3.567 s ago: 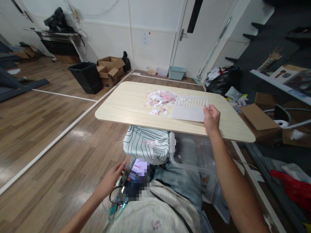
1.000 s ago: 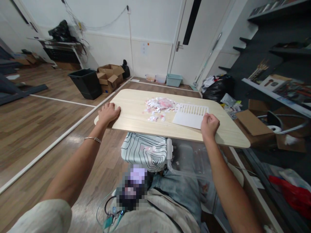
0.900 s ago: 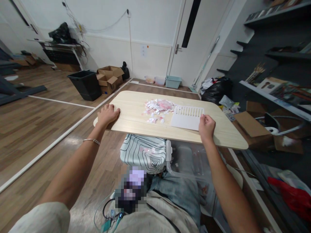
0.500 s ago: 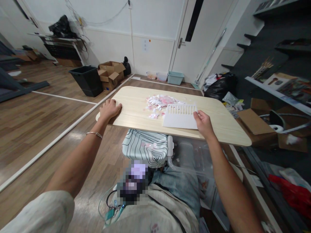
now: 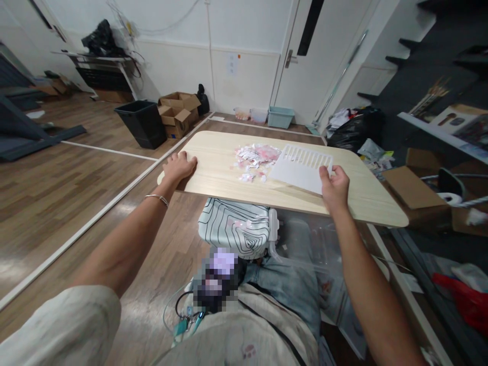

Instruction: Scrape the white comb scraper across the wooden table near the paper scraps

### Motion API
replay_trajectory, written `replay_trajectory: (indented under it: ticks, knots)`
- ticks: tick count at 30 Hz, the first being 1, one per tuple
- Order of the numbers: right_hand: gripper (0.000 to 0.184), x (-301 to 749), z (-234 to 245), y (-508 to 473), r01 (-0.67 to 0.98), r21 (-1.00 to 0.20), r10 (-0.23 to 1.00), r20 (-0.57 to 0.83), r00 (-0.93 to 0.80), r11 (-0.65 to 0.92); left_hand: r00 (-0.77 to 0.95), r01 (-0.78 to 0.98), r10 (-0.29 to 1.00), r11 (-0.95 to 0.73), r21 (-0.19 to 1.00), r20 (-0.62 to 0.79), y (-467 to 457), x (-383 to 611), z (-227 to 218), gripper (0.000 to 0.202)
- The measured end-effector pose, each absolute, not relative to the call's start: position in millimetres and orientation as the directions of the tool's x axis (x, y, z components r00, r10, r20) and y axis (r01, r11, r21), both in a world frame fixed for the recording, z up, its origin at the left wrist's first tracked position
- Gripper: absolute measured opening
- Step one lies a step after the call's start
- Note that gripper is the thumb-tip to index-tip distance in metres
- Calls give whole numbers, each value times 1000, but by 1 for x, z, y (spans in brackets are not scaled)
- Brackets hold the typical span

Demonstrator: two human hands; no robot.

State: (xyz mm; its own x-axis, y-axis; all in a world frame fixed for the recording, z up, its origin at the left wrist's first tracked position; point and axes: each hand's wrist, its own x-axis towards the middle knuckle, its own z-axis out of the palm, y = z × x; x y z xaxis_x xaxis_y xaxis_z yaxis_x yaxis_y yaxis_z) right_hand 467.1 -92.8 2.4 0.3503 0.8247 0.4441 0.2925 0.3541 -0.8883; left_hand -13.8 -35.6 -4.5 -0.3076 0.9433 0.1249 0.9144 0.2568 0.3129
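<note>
Presently, the right hand (image 5: 336,187) grips a flat white sheet (image 5: 299,173) by its right edge, the thumb on top and the fingers closed against it. A row of narrow slots runs along the far side of the sheet; the near part is plain. The sheet is over the right half of a pale wooden table (image 5: 217,175), slightly tilted, with a shadow visible beneath its near edge. Its left end is right beside a heap of small white and pink scraps (image 5: 258,153) near the middle of the tabletop; whether the two touch cannot be determined. A few loose scraps lie in front of the heap, on the near side. The left hand (image 5: 179,168) rests on the left end of the table, close to the near edge, with the fingers open, slightly bent and closed on nothing visible. A metal bracelet (image 5: 158,197) is worn on the left wrist. Below the near edge of the table is a pale cloth with black lines (image 5: 232,226), bearing some pink bits, and to its right a clear plastic box (image 5: 310,246). A phone, its image blurred out, is nearer the wearer. Beyond the table, on the floor, stand a black bin (image 5: 143,124), open cardboard boxes (image 5: 177,116) and a light blue tub (image 5: 281,117).
</note>
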Motion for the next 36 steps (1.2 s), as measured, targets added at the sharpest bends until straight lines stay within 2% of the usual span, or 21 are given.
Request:
replay_trajectory:
  ticks: [4, 12, 18, 25, 36]
  knots:
    - [52, 466, 4, -95, 385, -854, 791, 490, 366, 350, -316, 912, 939, 261, 316, 136, -35, -14, -4, 72]
    - [45, 457, 11, -109, 443, -842, 875, 434, 215, 309, -325, 903, 934, 259, 341, 150, -34, -14, -3, 76]
    - [41, 452, 13, -112, 391, -870, 913, 380, 146, 299, -336, 897, 929, 266, 352, 154, -33, -13, -3, 77]
    - [48, 443, 20, -117, 342, -897, 951, 309, 27, 281, -340, 898, 927, 271, 345, 156, -34, -12, -3, 75]
    - [60, 448, 18, -116, 208, -950, 970, 242, 19, 233, -342, 895, 929, 275, 351, 144, -33, -12, -2, 78]
